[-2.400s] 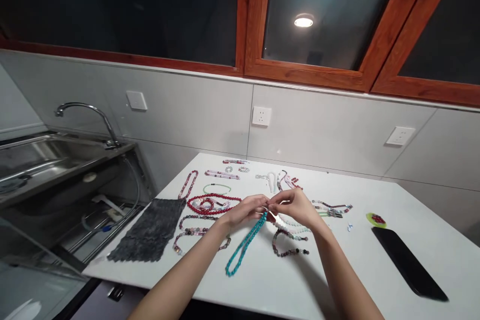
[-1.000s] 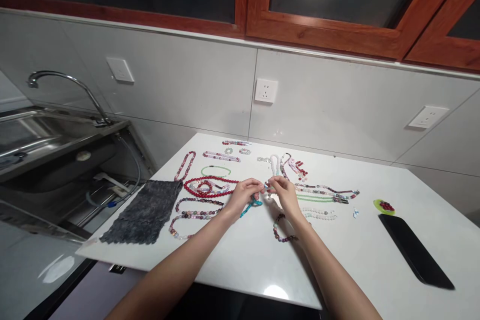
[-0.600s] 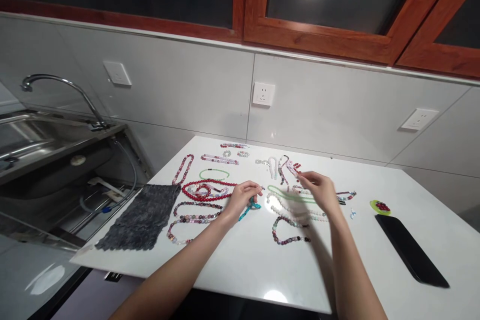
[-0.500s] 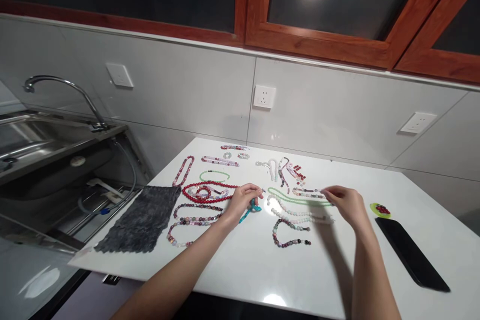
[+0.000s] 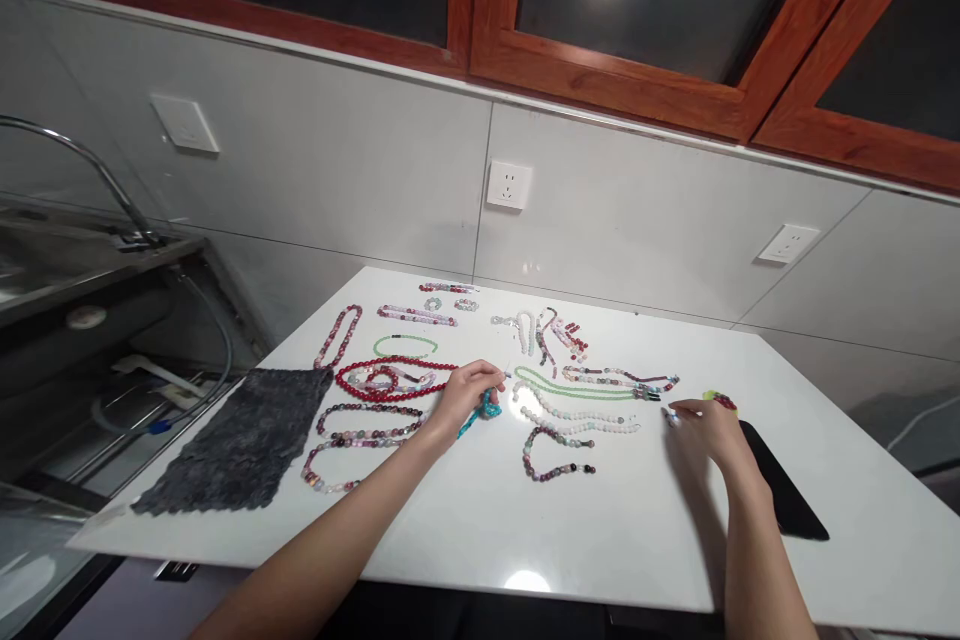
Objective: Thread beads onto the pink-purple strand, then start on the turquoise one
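My left hand (image 5: 461,397) is closed on one end of a turquoise bead strand (image 5: 484,410), which is bunched on the white table (image 5: 480,520) under my fingers. My right hand (image 5: 709,428) is out to the right, low over the table, next to the black phone (image 5: 787,495). Its fingertips are pinched together on something small that I cannot make out. Between my hands lie a green strand (image 5: 574,388), a white strand (image 5: 581,418) and a dark mixed-bead strand (image 5: 551,468).
Several more bead strands cover the table's far half, among them a red necklace (image 5: 394,378). A grey cloth (image 5: 232,440) lies at the left edge. A small green dish (image 5: 721,400) sits behind my right hand. A steel sink (image 5: 67,270) stands to the left.
My hands, together on the turquoise strand before, have parted. The right hand let go and swept right, over the strands to beside the phone. The left hand stayed on the strand, which sank onto the table.
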A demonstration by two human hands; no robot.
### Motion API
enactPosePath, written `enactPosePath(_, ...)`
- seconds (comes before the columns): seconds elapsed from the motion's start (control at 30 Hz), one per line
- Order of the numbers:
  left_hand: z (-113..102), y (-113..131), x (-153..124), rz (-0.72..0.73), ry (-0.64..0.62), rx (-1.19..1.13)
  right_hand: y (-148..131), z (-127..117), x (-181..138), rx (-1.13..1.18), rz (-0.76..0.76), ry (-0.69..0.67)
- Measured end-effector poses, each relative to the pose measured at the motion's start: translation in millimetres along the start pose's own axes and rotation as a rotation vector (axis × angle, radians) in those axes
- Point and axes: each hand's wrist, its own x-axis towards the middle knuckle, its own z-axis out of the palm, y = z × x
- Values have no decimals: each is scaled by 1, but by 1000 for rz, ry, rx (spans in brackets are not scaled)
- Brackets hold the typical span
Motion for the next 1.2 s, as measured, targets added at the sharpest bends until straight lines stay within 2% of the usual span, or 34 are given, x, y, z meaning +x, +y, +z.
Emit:
enactPosePath(0.07,1,0,0,-6,-4,-11,-7,-3,3,-32,30,-55)
enactPosePath(0.13,2,0,0,-10,-8,-13,-32,-4,0,-23,3,-5)
enactPosePath(0.2,3,-1,0,-8,-9,-2,-76,-2,-10,174,-180,-27)
enactPosePath(0.27,3,-3,1,7,-1,19,-130,4,-25,438,-396,-214)
enactPosePath(0.3,4,-4,1,20,3,31,-157,9,-33,518,-455,-298)
enactPosePath(0.37,4,-6,2,47,6,47,-200,23,-47,586,-493,-355)
enactPosePath(0.43,3,-8,3,65,4,44,-226,37,-54,591,-505,-385)
enactPosePath(0.5,3,-8,3,64,6,27,-234,51,-55,603,-471,-391)
enactPosePath(0.6,3,-6,3,57,-5,11,-229,64,-52,680,-380,-346)
enactPosePath(0.77,5,-3,3,71,-10,38,-219,73,-49,843,-330,-438)
enactPosePath(0.9,3,-7,7,55,-3,15,-219,80,-51,881,-285,-401)
enactPosePath(1.07,2,-11,9,59,-8,-19,-219,86,-53,949,-312,-454)
enactPosePath(1.2,3,-6,6,40,-29,-64,-220,85,-55,1014,-344,-392)
